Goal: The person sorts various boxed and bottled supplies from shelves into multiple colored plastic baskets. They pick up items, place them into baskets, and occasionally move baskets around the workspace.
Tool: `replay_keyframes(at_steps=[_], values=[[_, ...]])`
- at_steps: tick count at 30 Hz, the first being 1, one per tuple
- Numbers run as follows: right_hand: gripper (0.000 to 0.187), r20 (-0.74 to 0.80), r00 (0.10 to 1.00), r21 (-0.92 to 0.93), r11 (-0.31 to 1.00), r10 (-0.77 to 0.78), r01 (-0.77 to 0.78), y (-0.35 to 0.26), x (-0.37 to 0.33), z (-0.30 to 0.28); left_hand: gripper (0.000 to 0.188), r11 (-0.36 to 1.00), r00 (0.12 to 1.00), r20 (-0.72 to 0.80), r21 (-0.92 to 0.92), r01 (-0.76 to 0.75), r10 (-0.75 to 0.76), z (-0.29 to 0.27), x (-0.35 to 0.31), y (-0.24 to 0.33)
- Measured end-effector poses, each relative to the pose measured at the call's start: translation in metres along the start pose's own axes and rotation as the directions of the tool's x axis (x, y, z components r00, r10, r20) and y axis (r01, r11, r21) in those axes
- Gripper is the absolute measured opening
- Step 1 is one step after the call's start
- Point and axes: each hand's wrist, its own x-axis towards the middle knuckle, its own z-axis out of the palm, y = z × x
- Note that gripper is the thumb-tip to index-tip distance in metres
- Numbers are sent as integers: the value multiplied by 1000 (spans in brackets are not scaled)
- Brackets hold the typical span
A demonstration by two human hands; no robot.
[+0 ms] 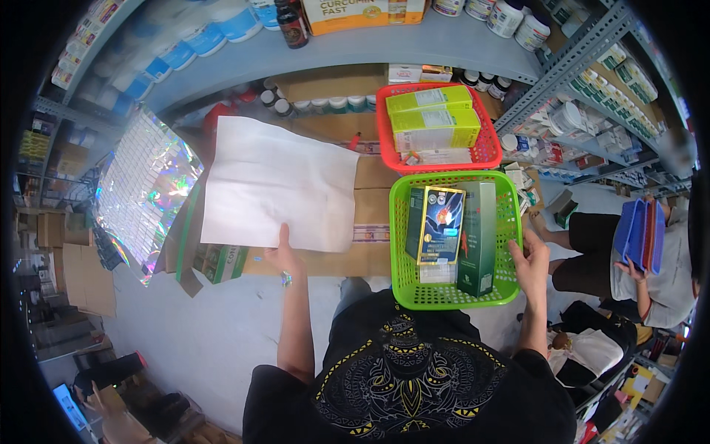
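The left grip (281, 256) pinches a slightly wavy white sheet (277, 185) at its near edge, the right grip (530, 265) is bent tightly over the right rim of a perforated green plastic basket (400, 251), and pale floor (214, 340) opens beside the left forearm (296, 337).

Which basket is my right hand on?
The green basket, nearer you, its right side at your right hand; the red basket beyond is untouched.

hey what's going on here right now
Someone's left hand holds a white sheet by its lower edge, and their right hand grips the right rim of a green basket with a dark green box and a gold-edged box inside. A red basket with yellow-green boxes sits beyond. Nearby, another person holds blue and reddish containers.
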Motion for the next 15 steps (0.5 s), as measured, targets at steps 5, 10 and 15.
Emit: replay_keyframes(at_steps=[5,10,15], values=[[16,53,998,233,972,-35,22,-38,-11,26,30,824,835,197,159,-544,514,39,-23,138],[21,210,967,111,986,-146,125,-86,-13,114,34,392,451,304,236,-889,839,57,-13,251],[24,208,962,114,981,-180,159,-90,2,243,51,-26,115,730,179,-984,674,110,27,259]])
